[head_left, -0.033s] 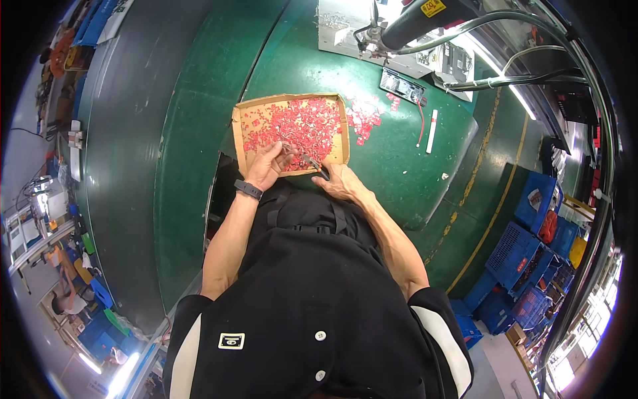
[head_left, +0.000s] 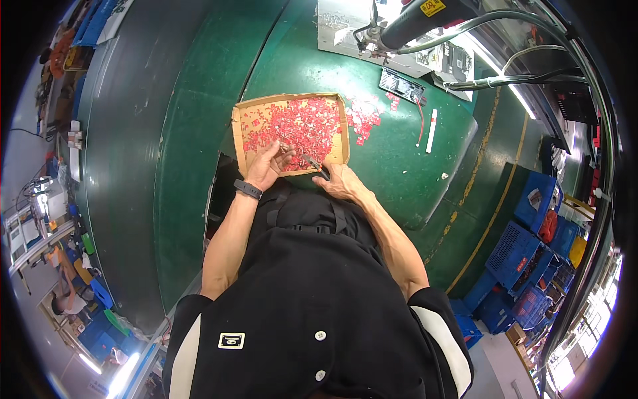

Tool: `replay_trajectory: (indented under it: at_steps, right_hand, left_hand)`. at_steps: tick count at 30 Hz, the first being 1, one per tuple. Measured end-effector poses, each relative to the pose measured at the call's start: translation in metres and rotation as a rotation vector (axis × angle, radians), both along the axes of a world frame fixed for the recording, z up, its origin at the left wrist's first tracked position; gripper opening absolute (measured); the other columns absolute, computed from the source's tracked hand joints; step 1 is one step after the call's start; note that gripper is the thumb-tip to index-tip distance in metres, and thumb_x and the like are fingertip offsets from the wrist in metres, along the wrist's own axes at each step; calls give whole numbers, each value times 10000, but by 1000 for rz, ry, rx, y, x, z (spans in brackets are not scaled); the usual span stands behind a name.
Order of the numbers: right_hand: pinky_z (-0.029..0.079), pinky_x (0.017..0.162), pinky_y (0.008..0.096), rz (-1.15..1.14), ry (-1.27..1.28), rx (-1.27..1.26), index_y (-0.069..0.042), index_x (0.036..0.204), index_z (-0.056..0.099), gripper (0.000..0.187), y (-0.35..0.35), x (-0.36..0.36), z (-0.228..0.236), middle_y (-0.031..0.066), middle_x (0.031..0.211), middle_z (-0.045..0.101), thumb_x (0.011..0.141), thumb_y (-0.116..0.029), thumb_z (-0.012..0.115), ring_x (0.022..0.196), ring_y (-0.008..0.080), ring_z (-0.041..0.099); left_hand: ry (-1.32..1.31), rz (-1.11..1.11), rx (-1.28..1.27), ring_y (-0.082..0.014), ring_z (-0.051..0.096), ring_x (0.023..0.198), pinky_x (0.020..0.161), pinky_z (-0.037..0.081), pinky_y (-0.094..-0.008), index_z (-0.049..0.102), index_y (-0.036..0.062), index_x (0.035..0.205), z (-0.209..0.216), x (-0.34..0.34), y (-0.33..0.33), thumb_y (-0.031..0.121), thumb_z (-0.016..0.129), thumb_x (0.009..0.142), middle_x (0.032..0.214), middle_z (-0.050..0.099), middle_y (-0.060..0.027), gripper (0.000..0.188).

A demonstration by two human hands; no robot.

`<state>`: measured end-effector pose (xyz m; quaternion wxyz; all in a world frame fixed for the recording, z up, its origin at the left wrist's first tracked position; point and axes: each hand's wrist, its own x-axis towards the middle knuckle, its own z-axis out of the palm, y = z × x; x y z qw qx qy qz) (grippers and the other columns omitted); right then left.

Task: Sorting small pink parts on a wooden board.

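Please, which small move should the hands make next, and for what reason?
Probably bring the pliers-like tool slightly left, toward the left hand. The right hand grips it, its metal tip points that way, and a gap separates tip from fingers, over the cardboard box of red pieces. What the left fingers may hold is too small to tell.

A green-topped workbench point(head_left: 392, 183) carries a shallow cardboard tray point(head_left: 339, 150). Around that tray on the green surface: a pale metal machine base point(head_left: 335, 41) at one o'clock, a black rectangular device point(head_left: 401, 86) trailing a red wire point(head_left: 423, 123) at two, loose red pieces point(head_left: 363, 121) just beside it towards three, and a slim white strip point(head_left: 432, 132) farther out at three.
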<state>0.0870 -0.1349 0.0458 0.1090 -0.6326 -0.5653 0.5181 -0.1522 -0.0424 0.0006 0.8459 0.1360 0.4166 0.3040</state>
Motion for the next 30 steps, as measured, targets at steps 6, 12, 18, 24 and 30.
replay_trajectory:
  at_steps: [6,12,18,24,30]
  right_hand:
    - [490,797,509,-2,-10,-5,15,1096,603,442,-7,4,1,296,906,661,902,-378,660,922,463,643]
    - [490,799,513,-17,-49,-66,25,1090,598,472,-17,12,-7,303,910,663,896,-401,656,929,469,643]
    - [493,841,522,-19,-43,-75,22,1111,592,470,-18,9,-8,313,957,667,895,-389,664,976,472,640]
    - [496,891,524,-29,-46,-99,3,1170,589,479,-21,9,-7,318,1024,669,897,-383,666,1033,470,634]
    - [496,900,523,-49,-61,-119,-3,1196,585,489,-25,15,-2,315,1038,672,899,-382,665,1034,471,635]
  left_hand:
    - [-619,-43,-12,-371,587,1203,1036,486,-455,610,-10,1056,-16,1,9,335,381,1086,1190,657,-204,416]
    - [-392,-15,-144,-406,456,1364,1163,375,-521,490,-79,1334,39,37,11,382,326,1083,1411,509,-275,549]
    - [-442,13,-186,-416,401,1402,1191,325,-536,413,-79,1415,30,42,16,400,320,1082,1488,422,-283,590]
    - [-61,-25,-95,-361,593,1201,1035,506,-469,499,-71,1303,-13,50,23,282,392,1078,1301,592,-220,432]
    - [32,-45,-28,-297,645,1089,1005,539,-426,480,-73,1312,-15,64,24,150,429,1067,1230,622,-206,336]
